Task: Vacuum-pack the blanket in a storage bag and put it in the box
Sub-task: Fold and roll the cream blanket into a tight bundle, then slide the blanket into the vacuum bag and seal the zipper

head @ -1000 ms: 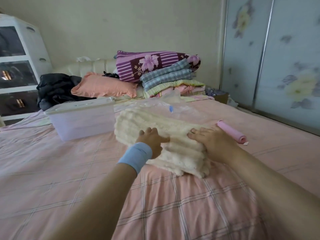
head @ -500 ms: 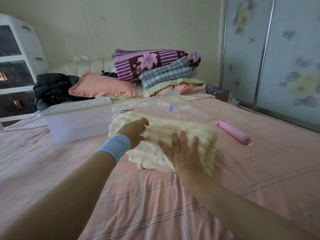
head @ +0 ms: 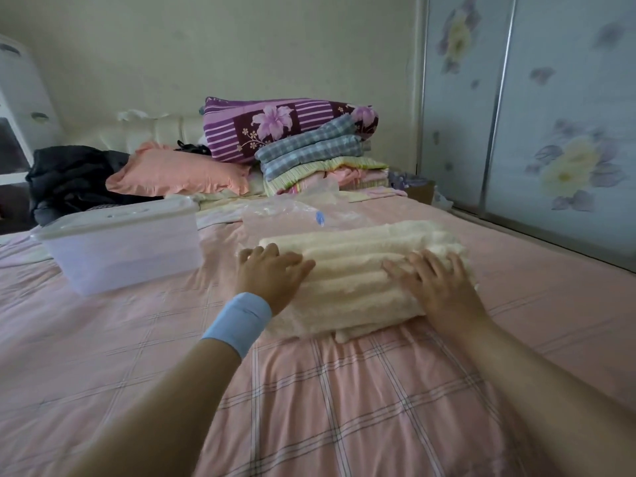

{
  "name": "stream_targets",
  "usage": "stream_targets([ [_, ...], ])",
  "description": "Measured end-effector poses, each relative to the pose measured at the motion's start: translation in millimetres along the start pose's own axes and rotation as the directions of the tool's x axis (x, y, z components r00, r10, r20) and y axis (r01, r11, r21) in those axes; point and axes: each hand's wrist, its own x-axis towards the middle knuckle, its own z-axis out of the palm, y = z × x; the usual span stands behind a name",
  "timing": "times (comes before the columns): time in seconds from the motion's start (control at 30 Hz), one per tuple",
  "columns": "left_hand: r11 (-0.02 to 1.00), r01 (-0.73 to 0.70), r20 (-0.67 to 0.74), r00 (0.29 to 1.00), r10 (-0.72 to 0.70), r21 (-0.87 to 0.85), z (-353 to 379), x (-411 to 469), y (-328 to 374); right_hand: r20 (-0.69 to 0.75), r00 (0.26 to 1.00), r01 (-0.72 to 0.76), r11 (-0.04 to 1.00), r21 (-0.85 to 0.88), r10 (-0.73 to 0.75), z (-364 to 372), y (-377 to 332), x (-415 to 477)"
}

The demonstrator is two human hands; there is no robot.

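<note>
Currently: early stage. The blanket point(head: 347, 280), cream and ribbed, lies folded into a thick pad on the bed point(head: 309, 407), straight ahead of me.

Left hand point(head: 272, 275), with a blue wristband point(head: 237, 321) at the wrist, rests palm-down on the pad's left end. Its fingers are straight and loosely spread, and it grips nothing. Right hand point(head: 438, 292) lies flat on the right part with fingers splayed, also holding nothing. Both only press on the top layer.

Storage bag point(head: 285, 211): clear plastic, lying crumpled just beyond the blanket. I cannot tell whether it touches the far edge. A small blue piece shows on it, either a valve or a zip slider. No part of the blanket is inside it.

Box point(head: 120, 259): translucent, white lid on, to the left of the blanket and apart from it.

My judgement on progress:
- Folding looks finished or nearly so. I read the flat hands as squaring and compressing the pad.
- Left to do: open the bag, slide the blanket in, seal it, draw the air out, take the lid off the box, and put the pack inside.
- No pump or vacuum shows in this view.
</note>
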Motion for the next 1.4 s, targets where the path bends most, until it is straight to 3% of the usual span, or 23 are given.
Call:
stream_targets([
  [0.13,0.993,0.004,-0.026,1.0,-0.008,-0.12,6,14,4,0.392,0.917,-0.137,0.979,0.15,0.068,-25,-9,16],
  [0.23,0.965,0.033,0.06,0.998,-0.018,-0.259,18,16,-1,0.315,0.942,-0.181,0.965,0.191,0.115,-57,-24,43],
  [0.37,0.94,0.122,0.197,0.979,-0.061,-0.319,31,8,-9,0.161,0.983,-0.116,0.975,0.188,0.086,-62,-50,78],
  [0.5,0.943,0.229,0.465,0.88,-0.095,-0.24,32,9,-17,0.415,0.909,-0.152,0.91,0.385,-0.023,-46,-58,106],
  [0.57,0.942,0.235,0.56,0.826,-0.063,-0.24,26,15,-23,0.492,0.87,-0.179,0.91,0.373,-0.03,-39,-59,110],
  [0.63,0.886,0.303,0.633,0.774,-0.013,-0.351,17,27,-30,0.566,0.823,-0.183,0.926,0.33,-0.039,-38,-61,110],
  [0.7,0.858,0.35,0.624,0.78,-0.045,-0.376,11,40,-33,0.662,0.748,-0.222,0.922,0.318,-0.048,-48,-63,123],
  [0.77,0.948,0.259,0.545,0.83,-0.121,-0.185,12,52,-31,0.712,0.7,-0.258,0.911,0.323,-0.054,-60,-61,147],
  [0.83,0.992,0.125,0.428,0.898,-0.1,-0.032,17,59,-28,0.659,0.751,-0.202,0.943,0.263,-0.023,-65,-65,167],
  [0.87,0.995,0.096,0.409,0.91,-0.071,-0.041,22,63,-29,0.599,0.8,-0.172,0.955,0.24,-0.006,-62,-69,171],
  [0.93,0.983,0.113,0.513,0.858,-0.024,-0.142,31,67,-38,0.53,0.847,-0.167,0.929,0.33,-0.036,-50,-79,162],
  [0.97,0.971,0.146,0.593,0.805,-0.006,-0.189,36,68,-42,0.555,0.829,-0.185,0.901,0.394,-0.072,-44,-82,156],
  [1.03,0.947,0.211,0.689,0.725,0.013,-0.24,46,66,-47,0.673,0.723,-0.212,0.877,0.431,-0.156,-38,-82,155],
  [1.17,0.93,0.229,0.722,0.69,0.053,-0.288,47,73,-55,0.853,0.453,-0.333,0.839,0.43,-0.258,-51,-81,200],
  [1.2,0.916,0.248,0.727,0.684,0.066,-0.316,44,80,-59,0.853,0.425,-0.348,0.816,0.462,-0.302,-57,-84,212],
  [1.27,0.864,0.324,0.711,0.702,0.054,-0.385,42,99,-72,0.835,0.447,-0.303,0.824,0.478,-0.32,-66,-86,235],
  [1.4,0.651,0.539,0.592,0.788,-0.167,-0.534,43,136,-99,0.717,0.683,-0.197,0.912,0.36,-0.136,-54,-93,277],
])
